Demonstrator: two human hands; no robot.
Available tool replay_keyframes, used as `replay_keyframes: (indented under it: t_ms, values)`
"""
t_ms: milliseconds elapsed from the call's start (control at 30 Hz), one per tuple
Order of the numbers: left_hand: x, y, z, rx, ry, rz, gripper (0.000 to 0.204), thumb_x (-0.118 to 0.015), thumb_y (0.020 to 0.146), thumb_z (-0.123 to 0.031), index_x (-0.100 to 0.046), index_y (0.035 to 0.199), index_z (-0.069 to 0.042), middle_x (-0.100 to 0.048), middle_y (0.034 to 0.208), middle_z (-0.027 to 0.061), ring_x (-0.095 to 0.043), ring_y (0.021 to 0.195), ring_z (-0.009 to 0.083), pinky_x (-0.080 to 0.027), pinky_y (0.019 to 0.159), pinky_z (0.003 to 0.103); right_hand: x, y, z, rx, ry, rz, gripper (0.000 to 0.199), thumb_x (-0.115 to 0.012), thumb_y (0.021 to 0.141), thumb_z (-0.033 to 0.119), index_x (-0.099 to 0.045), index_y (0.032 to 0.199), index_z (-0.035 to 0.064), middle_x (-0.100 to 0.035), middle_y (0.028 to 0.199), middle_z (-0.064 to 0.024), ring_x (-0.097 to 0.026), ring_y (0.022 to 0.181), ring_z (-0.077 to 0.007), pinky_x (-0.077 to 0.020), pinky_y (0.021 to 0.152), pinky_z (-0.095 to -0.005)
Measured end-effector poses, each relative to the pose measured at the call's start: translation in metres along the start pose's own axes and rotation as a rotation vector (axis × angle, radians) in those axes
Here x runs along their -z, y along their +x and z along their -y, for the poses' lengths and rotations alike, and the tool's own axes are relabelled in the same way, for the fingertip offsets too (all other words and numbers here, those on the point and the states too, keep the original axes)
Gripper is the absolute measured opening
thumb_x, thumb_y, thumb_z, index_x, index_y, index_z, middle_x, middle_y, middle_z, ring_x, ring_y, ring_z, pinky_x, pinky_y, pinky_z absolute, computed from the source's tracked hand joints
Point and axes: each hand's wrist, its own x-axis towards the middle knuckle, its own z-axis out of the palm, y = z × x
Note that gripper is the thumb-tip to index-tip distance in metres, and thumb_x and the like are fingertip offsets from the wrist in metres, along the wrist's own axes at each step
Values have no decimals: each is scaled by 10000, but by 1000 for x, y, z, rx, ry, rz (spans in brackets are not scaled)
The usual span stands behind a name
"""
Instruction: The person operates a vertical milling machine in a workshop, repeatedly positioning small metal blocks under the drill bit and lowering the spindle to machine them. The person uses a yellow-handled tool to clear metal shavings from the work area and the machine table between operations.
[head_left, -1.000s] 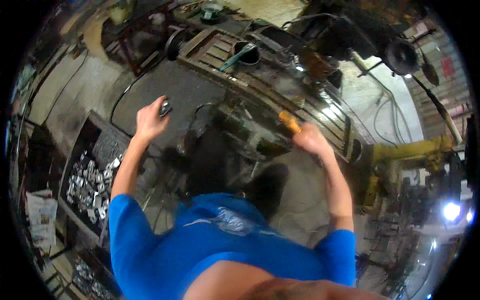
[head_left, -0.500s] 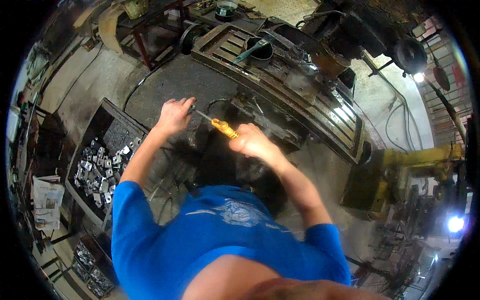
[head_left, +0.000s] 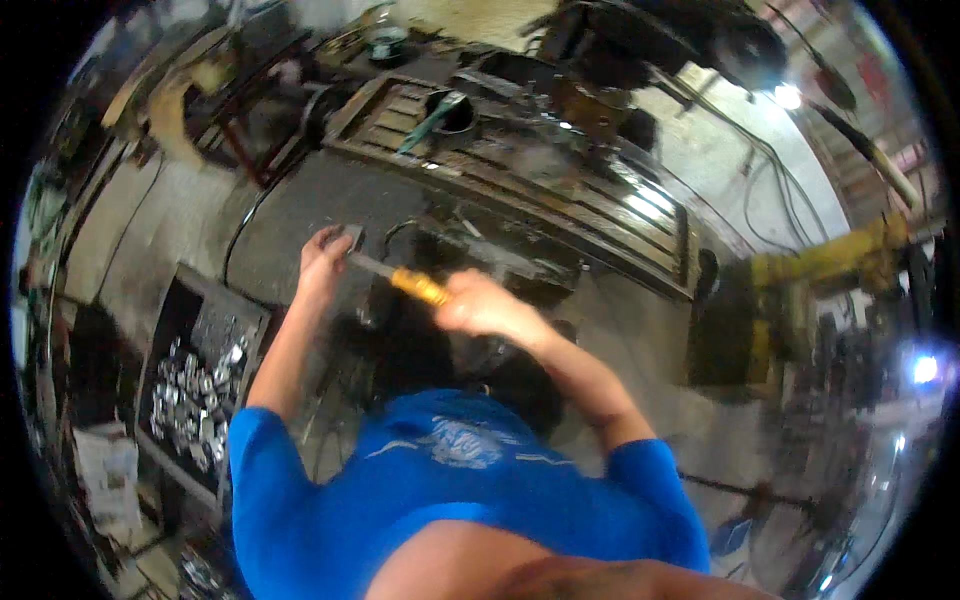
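Observation:
My left hand (head_left: pixel 322 262) grips a small dark metal part (head_left: pixel 352 238) held up in front of me, over the dark floor. My right hand (head_left: pixel 482 305) is closed around the yellow handle of a screwdriver (head_left: pixel 412 284). Its metal shaft points left and its tip meets the part in my left hand. Both arms come out of blue short sleeves. The picture is blurred by motion.
A dark bin (head_left: pixel 200 385) full of several shiny metal pieces stands at my left. A long metal workbench (head_left: pixel 520 170) with a round black pot (head_left: pixel 452 112) runs across the back. A yellow machine (head_left: pixel 820 270) stands at the right. A cable loops over the grey floor.
My right hand swung from far right to the middle, bringing the screwdriver to the part. My left hand lowered and moved right; the two hands now meet.

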Motion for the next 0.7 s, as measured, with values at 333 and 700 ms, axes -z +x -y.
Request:
replay_keyframes:
  t_ms: [333,700]
  values:
    - [-89,17,-14,-77,230,178,412,-654,739,-114,-473,1087,11,-555,716,46,-422,521,85,-326,466,242,32,-53,-50,-33,-50,-80,313,-521,549,228,-594,670,-51,-546,620,-254,-573,613,-372,-453,558,-410]
    - [-276,72,-42,-892,1126,233,368,-623,685,-324,-568,985,-119,-627,734,137,-609,744,317,-479,655,425,102,-103,-125,-422,88,-484,307,-518,600,239,-582,632,-60,-577,723,-284,-597,764,-378,-474,687,-406]
